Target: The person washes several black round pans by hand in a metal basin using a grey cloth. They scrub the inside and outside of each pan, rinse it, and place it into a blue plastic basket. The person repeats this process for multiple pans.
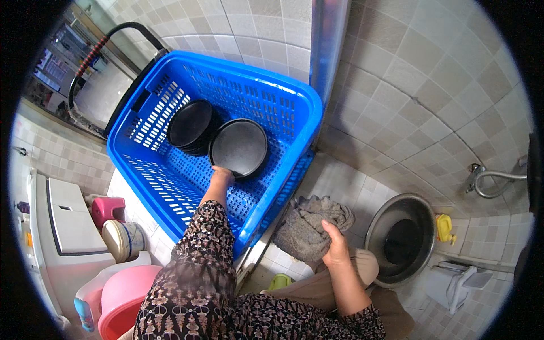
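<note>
Two stacks of round black pans stand inside a large blue plastic basket (pixel 212 68). The top pan of the nearer stack (pixel 239 146) lies flat, and my left hand (pixel 223 174) grips its near rim; part of my fingers is hidden. Beside it, the other stack (pixel 191 124) leans tilted towards the basket's left side. My right hand (pixel 338 246) holds a crumpled grey towel (pixel 312 229) by its right edge, thumb on top, outside the basket.
A steel basin (pixel 427 263) with a dark round thing in it stands at right, below a wall tap hose (pixel 493 182). A black handle (pixel 138 25) rises at the basket's far left. A pink basin (pixel 131 280), a lidded bucket (pixel 123 240) and a magenta stool (pixel 108 208) stand at left.
</note>
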{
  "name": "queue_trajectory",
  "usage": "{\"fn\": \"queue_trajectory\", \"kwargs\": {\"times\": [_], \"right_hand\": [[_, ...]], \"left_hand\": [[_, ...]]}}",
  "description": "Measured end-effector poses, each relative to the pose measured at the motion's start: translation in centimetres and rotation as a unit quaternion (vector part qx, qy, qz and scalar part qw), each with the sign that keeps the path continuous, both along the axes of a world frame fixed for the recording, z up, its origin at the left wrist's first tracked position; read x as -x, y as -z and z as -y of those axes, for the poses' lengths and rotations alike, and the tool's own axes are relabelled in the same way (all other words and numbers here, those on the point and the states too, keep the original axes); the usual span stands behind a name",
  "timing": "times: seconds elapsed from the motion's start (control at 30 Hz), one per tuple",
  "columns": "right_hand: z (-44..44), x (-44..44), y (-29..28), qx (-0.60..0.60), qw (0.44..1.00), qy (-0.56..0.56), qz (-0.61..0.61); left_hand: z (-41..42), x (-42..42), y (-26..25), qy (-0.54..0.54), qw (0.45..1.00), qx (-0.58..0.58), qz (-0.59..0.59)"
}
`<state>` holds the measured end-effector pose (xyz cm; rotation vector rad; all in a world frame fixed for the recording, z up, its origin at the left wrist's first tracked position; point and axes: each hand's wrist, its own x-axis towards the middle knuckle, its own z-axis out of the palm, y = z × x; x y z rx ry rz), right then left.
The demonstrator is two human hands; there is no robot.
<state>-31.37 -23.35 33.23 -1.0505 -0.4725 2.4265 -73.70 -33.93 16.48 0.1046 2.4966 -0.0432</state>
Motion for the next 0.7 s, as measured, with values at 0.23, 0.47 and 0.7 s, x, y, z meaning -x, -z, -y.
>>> {"fn": "queue_trajectory", "kwargs": {"times": [0.23, 0.47, 0.7], "right_hand": [[-0.2, -1.4, -0.4, -0.006, 0.999, 0.024, -0.037], [-0.3, -3.5, -1.3, 0.020, 0.994, 0.066, -0.089], [-0.6, -8.0, -2.7, -0.017, 0.977, 0.166, -0.133]], "left_hand": [[-1.5, -0.3, -5.8, 0.187, 0.981, 0.030, -0.050], [-6.5, -1.7, -14.1, 0.140, 0.957, -0.130, -0.218], [-12.8, -7.4, -23.5, 0.150, 0.768, -0.516, -0.349]]}}
